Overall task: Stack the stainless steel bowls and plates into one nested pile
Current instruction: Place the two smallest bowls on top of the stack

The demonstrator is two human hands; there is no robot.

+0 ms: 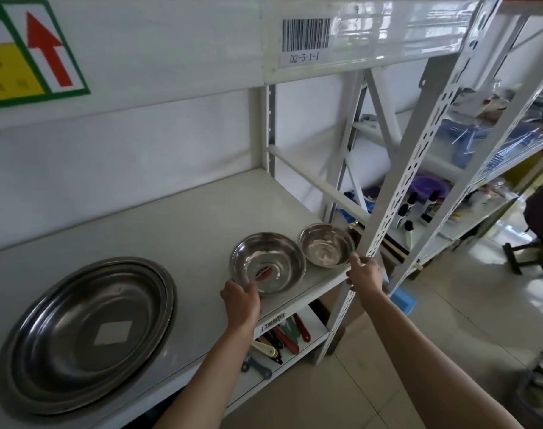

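Note:
Two large steel plates (87,332) lie nested on the white shelf (183,218) at the left. A medium steel bowl (268,263) sits near the shelf's front edge, and my left hand (241,300) grips its near rim. A smaller steel bowl (326,244) stands just right of it, beside the upright post. My right hand (364,272) is at the small bowl's right rim, fingers touching it; whether it grips the rim I cannot tell.
A perforated white upright post (418,168) rises right by the small bowl. Several knives and utensils with red and cream handles (279,339) lie on the lower shelf. More shelving with clutter (468,144) stands to the right, above a tiled floor.

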